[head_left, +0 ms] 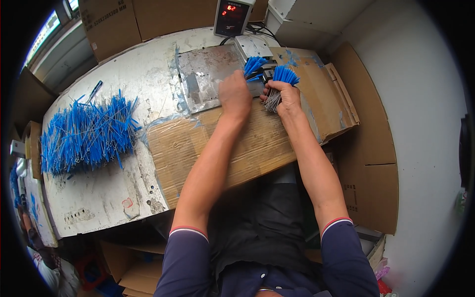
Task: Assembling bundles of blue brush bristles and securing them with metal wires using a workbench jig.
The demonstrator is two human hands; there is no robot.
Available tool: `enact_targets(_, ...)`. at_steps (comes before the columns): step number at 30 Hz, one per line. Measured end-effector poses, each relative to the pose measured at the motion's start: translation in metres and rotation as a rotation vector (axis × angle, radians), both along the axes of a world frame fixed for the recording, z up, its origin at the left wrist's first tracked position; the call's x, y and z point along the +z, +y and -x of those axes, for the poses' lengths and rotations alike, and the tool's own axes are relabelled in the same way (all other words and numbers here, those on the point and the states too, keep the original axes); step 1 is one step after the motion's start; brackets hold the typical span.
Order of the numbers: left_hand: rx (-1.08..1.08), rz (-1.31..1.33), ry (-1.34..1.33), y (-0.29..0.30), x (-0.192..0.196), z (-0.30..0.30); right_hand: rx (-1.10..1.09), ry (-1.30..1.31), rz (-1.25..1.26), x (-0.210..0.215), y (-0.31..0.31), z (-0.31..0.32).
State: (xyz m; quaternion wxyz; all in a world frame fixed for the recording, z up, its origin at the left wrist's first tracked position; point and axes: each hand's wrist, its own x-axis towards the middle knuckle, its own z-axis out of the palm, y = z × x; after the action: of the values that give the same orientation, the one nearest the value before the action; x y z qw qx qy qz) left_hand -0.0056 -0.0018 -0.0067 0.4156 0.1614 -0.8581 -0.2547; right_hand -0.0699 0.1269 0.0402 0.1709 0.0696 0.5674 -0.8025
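My right hand [287, 97] is closed around a bundle of thin metal wires [271, 102] with blue ends. The blue ends fan out above the fingers, and the bare wire hangs below. My left hand [234, 95] is closed, back up, over the metal plate [205, 74]; what its fingertips hold is hidden. Just beyond them, a second bunch of blue ends [255, 65] sits beside a small grey device [253, 47]. A black part [267, 74] of the device lies between my hands. On the left of the table is a large pile of blue-ended wires [91, 131].
A display box [231, 19] with red lit digits stands at the back, cables behind it. Taped cardboard [208, 148] covers the table's front, with more cardboard [316, 89] at right. A pen [96, 90] lies behind the pile. Another person [52, 267] is at far lower left.
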Motion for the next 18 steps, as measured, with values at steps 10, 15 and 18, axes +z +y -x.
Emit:
enact_targets(10,-0.012,0.028,0.006,-0.001,-0.001,0.001,0.041,0.020,-0.180,-0.004,0.015,0.000)
enact_targets(15,-0.052,0.013,-0.037,-0.001,0.001,-0.002,0.095,0.045,-0.117,-0.002,0.019,-0.004)
enact_targets(18,-0.077,0.015,-0.031,0.001,0.002,-0.002,0.144,0.086,-0.133,-0.002,0.023,-0.003)
